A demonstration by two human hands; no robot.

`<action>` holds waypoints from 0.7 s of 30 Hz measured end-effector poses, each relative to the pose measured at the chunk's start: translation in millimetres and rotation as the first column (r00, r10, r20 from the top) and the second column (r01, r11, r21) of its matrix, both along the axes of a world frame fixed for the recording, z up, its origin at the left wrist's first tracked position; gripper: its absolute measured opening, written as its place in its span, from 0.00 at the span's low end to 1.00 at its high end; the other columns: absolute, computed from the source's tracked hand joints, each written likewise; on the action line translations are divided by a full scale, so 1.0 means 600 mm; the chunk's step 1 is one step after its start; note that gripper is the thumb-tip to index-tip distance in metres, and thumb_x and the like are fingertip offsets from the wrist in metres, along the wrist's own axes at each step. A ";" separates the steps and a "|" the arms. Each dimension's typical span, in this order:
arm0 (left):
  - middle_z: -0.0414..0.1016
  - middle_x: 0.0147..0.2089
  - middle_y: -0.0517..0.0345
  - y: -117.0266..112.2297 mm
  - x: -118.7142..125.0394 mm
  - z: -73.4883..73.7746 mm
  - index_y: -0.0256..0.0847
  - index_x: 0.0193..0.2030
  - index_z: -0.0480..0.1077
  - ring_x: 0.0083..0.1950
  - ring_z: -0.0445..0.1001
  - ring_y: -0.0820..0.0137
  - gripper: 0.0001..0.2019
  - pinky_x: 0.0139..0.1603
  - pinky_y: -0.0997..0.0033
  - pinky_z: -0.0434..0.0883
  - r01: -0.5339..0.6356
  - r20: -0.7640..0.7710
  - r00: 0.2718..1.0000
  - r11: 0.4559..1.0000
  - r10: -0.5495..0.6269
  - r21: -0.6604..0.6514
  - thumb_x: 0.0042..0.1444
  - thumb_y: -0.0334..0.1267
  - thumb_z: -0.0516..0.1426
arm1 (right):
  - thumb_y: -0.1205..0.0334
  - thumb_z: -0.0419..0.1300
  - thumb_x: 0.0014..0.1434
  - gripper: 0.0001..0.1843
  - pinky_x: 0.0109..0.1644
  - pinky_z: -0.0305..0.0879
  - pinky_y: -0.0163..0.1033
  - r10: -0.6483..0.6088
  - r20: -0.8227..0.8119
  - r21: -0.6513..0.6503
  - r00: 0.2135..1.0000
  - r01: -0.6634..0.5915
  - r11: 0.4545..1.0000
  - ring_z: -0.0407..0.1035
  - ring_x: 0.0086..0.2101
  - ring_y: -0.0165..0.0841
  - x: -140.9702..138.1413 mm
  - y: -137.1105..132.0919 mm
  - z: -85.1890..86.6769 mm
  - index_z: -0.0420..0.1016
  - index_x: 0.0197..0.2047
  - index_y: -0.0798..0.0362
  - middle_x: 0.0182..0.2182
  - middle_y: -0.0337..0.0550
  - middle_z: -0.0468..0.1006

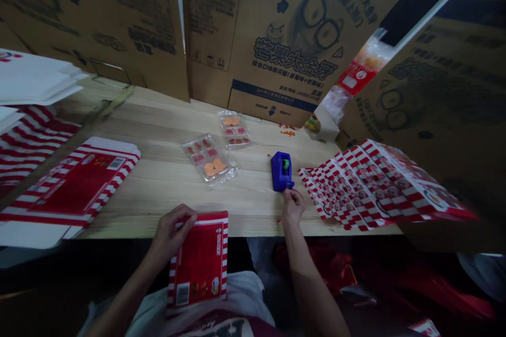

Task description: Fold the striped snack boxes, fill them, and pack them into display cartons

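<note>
My left hand (174,231) grips the upper left edge of a flat red box (200,266) with red-and-white striped sides and a barcode. The box leans between my lap and the table's front edge. Beside the table's front, my right hand (293,205) pinches at the cutting end of a blue tape dispenser (281,171) holding a green-cored roll; the clear tape itself is hard to see. Left of the dispenser lie two clear packs of orange and red pieces, the nearer pack (209,158) and the farther pack (235,130).
Flattened red striped boxes (85,179) and white card sheets (35,79) are stacked at left. Red-and-white checkered printed packaging (367,184) lies at right. Tall cardboard cartons (272,37) wall the back. Small orange bits (287,130) are scattered near a clear-wrapped item (312,124).
</note>
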State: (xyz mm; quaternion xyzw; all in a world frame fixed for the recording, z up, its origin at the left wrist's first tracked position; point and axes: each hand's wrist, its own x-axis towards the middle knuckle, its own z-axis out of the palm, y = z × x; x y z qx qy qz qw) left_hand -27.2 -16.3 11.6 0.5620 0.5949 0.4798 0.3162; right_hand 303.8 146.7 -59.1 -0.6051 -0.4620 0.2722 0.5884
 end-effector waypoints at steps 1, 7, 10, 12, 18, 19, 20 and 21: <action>0.71 0.30 0.59 0.000 0.002 0.000 0.39 0.29 0.69 0.33 0.71 0.70 0.11 0.36 0.72 0.66 0.002 0.001 1.000 1.000 -0.002 0.004 0.59 0.40 0.54 | 0.50 0.59 0.47 0.14 0.43 0.63 0.44 -0.020 -0.003 0.003 1.000 0.020 1.000 0.64 0.37 0.36 0.001 -0.004 0.003 0.67 0.25 0.53 0.30 0.42 0.69; 0.70 0.29 0.58 0.003 0.009 0.000 0.38 0.28 0.69 0.33 0.70 0.71 0.11 0.36 0.72 0.65 -0.003 0.019 1.000 1.000 0.003 -0.009 0.59 0.38 0.53 | 0.51 0.63 0.49 0.14 0.38 0.65 0.39 0.309 -0.056 -0.079 0.949 -0.313 0.946 0.65 0.31 0.32 -0.041 -0.031 0.090 0.70 0.27 0.53 0.27 0.39 0.70; 0.71 0.29 0.58 0.008 0.015 0.000 0.38 0.28 0.70 0.33 0.70 0.70 0.10 0.36 0.72 0.65 0.006 0.015 1.000 1.000 -0.006 -0.018 0.58 0.37 0.54 | 0.55 0.63 0.54 0.11 0.40 0.63 0.37 0.857 0.035 -0.204 0.514 -0.836 0.509 0.67 0.34 0.32 -0.112 -0.022 0.169 0.72 0.28 0.54 0.32 0.42 0.73; 0.72 0.29 0.57 0.012 0.021 0.001 0.37 0.28 0.70 0.33 0.71 0.70 0.09 0.35 0.73 0.66 0.017 0.021 1.000 0.999 -0.017 -0.029 0.58 0.37 0.54 | 0.57 0.61 0.57 0.11 0.42 0.62 0.37 0.992 0.105 -0.301 0.070 -0.948 0.099 0.67 0.35 0.31 -0.170 -0.011 0.213 0.73 0.28 0.55 0.32 0.42 0.73; 0.75 0.29 0.57 0.021 0.036 0.007 0.37 0.28 0.72 0.33 0.73 0.70 0.08 0.36 0.73 0.67 0.040 0.041 0.998 0.999 -0.040 -0.006 0.55 0.35 0.54 | 0.63 0.61 0.55 0.06 0.34 0.57 0.33 0.776 0.232 -0.660 -0.587 -0.681 -0.318 0.64 0.29 0.29 -0.298 -0.012 0.255 0.74 0.30 0.57 0.29 0.39 0.72; 0.75 0.29 0.57 0.022 0.037 0.008 0.37 0.28 0.72 0.33 0.73 0.70 0.08 0.36 0.74 0.67 0.038 0.041 0.998 0.999 -0.038 -0.003 0.55 0.35 0.54 | 0.64 0.61 0.55 0.05 0.33 0.56 0.32 0.740 0.271 -0.712 -0.615 -0.646 -0.276 0.64 0.29 0.29 -0.307 -0.016 0.256 0.74 0.29 0.57 0.28 0.39 0.72; 0.75 0.29 0.57 0.022 0.038 0.009 0.37 0.28 0.72 0.32 0.73 0.70 0.08 0.36 0.74 0.67 0.035 0.042 0.999 0.999 -0.035 0.000 0.54 0.34 0.54 | 0.64 0.62 0.54 0.05 0.32 0.55 0.32 0.709 0.321 -0.748 -0.627 -0.627 -0.216 0.64 0.29 0.29 -0.312 -0.021 0.257 0.74 0.29 0.56 0.28 0.39 0.72; 0.75 0.29 0.57 0.023 0.039 0.009 0.37 0.28 0.72 0.32 0.73 0.70 0.08 0.36 0.74 0.67 0.031 0.043 0.999 1.000 -0.031 0.001 0.54 0.34 0.54 | 0.63 0.62 0.54 0.06 0.32 0.54 0.33 0.682 0.375 -0.767 -0.628 -0.624 -0.153 0.65 0.29 0.30 -0.314 -0.025 0.257 0.74 0.28 0.56 0.28 0.40 0.72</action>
